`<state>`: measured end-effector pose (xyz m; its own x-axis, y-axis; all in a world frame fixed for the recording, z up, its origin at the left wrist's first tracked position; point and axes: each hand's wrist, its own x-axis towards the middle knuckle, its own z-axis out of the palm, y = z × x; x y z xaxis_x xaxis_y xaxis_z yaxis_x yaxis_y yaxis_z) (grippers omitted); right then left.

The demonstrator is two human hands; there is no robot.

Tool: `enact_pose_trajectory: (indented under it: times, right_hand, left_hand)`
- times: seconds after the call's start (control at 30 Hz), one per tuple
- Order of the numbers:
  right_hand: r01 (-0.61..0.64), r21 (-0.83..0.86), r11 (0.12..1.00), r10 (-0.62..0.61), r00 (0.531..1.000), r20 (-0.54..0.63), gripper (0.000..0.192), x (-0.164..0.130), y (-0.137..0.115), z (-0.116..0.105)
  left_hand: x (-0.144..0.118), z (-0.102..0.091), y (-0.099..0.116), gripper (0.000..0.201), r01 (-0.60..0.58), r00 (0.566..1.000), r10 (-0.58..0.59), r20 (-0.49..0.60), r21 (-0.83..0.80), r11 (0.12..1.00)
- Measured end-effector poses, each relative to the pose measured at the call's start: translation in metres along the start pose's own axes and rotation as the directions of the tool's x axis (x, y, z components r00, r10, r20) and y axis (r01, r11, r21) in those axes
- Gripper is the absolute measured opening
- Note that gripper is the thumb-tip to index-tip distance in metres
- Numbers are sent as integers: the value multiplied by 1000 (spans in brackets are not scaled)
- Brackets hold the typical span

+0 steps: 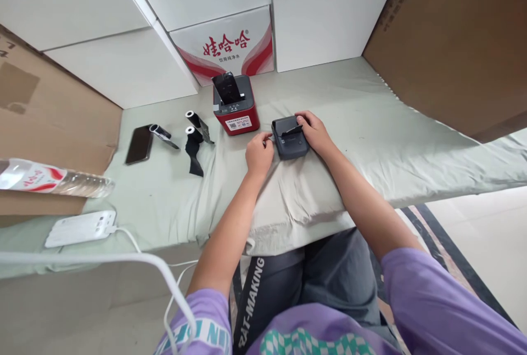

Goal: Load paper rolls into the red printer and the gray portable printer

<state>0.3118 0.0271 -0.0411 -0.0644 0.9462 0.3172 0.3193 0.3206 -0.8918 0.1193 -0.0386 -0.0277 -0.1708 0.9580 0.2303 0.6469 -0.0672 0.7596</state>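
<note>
A small dark grey box-shaped device (pixel 290 141) lies on the pale green cloth-covered table (pixel 370 135). My right hand (pixel 315 131) rests over its right side and top, gripping it. My left hand (pixel 259 153) is closed at its left edge, fingertips pinching at the side of the device. Behind it stands a red and dark grey printer-like unit (pixel 235 105) with a black part sticking up from its top.
Two black rolls (pixel 196 126) with loose tape lie left of the red unit, beside a black phone (pixel 139 144) and a small dark tool (pixel 163 135). A water bottle (pixel 53 179), white power strip (pixel 80 228) and cable sit at left. White cartons and cardboard boxes line the back.
</note>
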Motion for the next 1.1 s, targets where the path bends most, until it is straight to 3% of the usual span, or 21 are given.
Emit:
enact_pose_trajectory:
  times: [0.27, 0.43, 0.73, 1.0, 1.1]
  right_hand:
    - [-27, 25, 999, 27, 1000, -1, 69, -1, -2, -1]
    - [-28, 13, 1000, 28, 1000, 3, 72, -2, -5, -1]
    - [-73, -86, 994, 67, 995, -68, 96, -2, 10, 6]
    - [-90, -74, 993, 85, 994, -74, 105, -1, 11, 6]
    - [-93, -72, 993, 88, 994, -64, 100, -2, 6, 5]
  left_hand:
    - [-12, -7, 8, 38, -47, 999, 46, 7, 64, 997]
    - [-13, -7, 5, 43, -55, 998, 52, 38, 87, 995]
    - [-9, -2, -3, 43, -48, 998, 48, 48, -1, 999]
    - [0, -2, -9, 38, 19, 998, -17, 68, -20, 1000]
    - [-1, -1, -8, 38, -12, 999, 14, 37, -52, 999]
